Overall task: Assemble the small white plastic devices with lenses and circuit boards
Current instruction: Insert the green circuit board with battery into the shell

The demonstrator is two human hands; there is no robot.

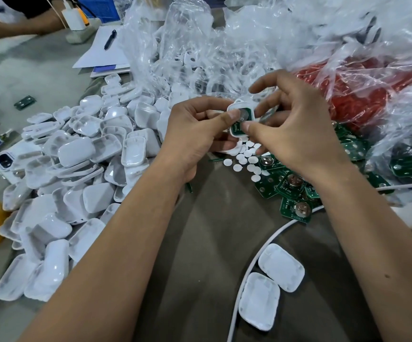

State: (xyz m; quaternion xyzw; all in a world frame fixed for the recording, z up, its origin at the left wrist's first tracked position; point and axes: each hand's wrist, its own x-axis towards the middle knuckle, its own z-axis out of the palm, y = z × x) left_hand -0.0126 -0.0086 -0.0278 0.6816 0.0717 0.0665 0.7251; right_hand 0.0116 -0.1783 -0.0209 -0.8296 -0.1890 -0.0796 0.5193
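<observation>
Above the table's middle, my left hand [195, 134] grips a small white plastic shell [237, 107] from the left, its thumb on the shell's face. A green circuit board with a round coin cell [243, 115] lies inside that shell. My right hand [296, 129] pinches the shell and board from the right, thumb pressing on the board's lower part. Small white lens discs [245, 161] lie scattered just below the hands. Loose green circuit boards [295, 193] are heaped to the right of the discs. A large pile of white shells [81, 169] spreads on the left.
Two closed white shells [270, 285] lie near the front beside a white cable [254, 262]. Clear plastic bags [224, 50] and a red-filled bag [353, 95] crowd the back. Paper with a pen [110, 39], a power strip and another person's arm [15, 23] are at far left.
</observation>
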